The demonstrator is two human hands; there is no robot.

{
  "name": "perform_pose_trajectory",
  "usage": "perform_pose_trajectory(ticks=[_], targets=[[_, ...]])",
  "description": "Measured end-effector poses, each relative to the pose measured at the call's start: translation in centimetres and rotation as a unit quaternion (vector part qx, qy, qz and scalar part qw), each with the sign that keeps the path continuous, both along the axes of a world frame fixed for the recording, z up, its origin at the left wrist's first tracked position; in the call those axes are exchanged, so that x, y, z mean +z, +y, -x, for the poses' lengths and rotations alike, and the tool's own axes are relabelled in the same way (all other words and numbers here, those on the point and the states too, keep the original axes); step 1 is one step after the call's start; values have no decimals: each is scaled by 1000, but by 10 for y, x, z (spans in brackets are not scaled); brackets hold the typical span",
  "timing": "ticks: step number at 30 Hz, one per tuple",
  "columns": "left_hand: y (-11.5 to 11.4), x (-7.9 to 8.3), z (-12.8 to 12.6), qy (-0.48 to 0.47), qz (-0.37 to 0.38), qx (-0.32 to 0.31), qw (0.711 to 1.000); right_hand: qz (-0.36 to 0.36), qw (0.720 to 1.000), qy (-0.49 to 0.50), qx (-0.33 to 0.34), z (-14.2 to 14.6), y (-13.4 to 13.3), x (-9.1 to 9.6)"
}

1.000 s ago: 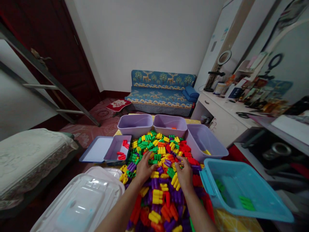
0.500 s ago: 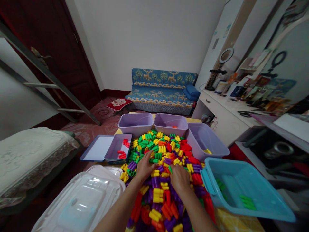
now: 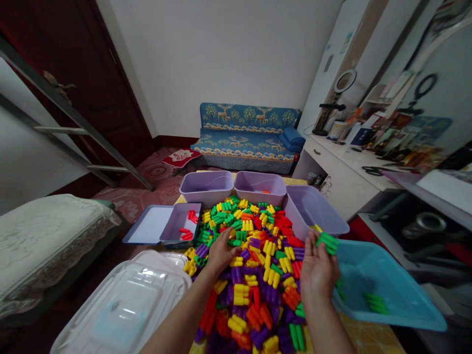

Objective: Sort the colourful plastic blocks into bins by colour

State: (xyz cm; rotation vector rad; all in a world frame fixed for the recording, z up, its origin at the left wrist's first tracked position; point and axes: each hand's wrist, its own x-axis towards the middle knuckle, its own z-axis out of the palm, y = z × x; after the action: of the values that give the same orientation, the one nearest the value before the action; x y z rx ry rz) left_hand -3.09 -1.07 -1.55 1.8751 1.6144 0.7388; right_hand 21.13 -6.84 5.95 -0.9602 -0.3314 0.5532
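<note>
A broad heap of plastic bullet-shaped building blocks [image 3: 241, 295] in yellow, green, purple, red and orange covers the table. My left hand [image 3: 221, 253] rests on the heap's middle, thumb and fingers apart, with blocks around its fingertips. At the right, my right hand [image 3: 319, 270] is raised with its palm turned up. A green building block [image 3: 328, 243] is at its fingertips, above the near-left rim of the blue bin [image 3: 401, 317]. A few green blocks [image 3: 376, 303] lie inside that bin.
Three lilac bins [image 3: 206, 191] line the heap's far and right sides. A shallow box [image 3: 180, 223] with red blocks stands left, beside its lid [image 3: 147, 226]. Clear plastic lids [image 3: 125, 307] lie at near left. A sofa [image 3: 247, 142] and a dresser [image 3: 350, 162] stand beyond.
My right hand has lifted from the heap and moved right to the blue bin with a green building block. My left hand has stayed in nearly the same place.
</note>
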Motion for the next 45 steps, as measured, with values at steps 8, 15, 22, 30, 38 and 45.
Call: perform_pose_trajectory(ticks=[8, 15, 22, 30, 38, 45], targets=[[1, -1, 0, 6, -8, -2, 1000, 52, 997, 48, 23, -33, -3, -24], [1, -1, 0, 18, -11, -4, 1000, 187, 902, -360, 146, 6, 38, -51], [1, 0, 1, 14, -3, 0, 1000, 217, 784, -537, 223, 31, 57, -65], [3, -3, 0, 7, -5, 0, 1000, 159, 915, -212, 304, 49, 51, -76], [3, -3, 0, -12, 2, 10, 1000, 168, 930, -165, 282, 37, 57, -109], [2, -4, 0, -8, 11, 24, 1000, 193, 862, -426, 195, 47, 48, -87]])
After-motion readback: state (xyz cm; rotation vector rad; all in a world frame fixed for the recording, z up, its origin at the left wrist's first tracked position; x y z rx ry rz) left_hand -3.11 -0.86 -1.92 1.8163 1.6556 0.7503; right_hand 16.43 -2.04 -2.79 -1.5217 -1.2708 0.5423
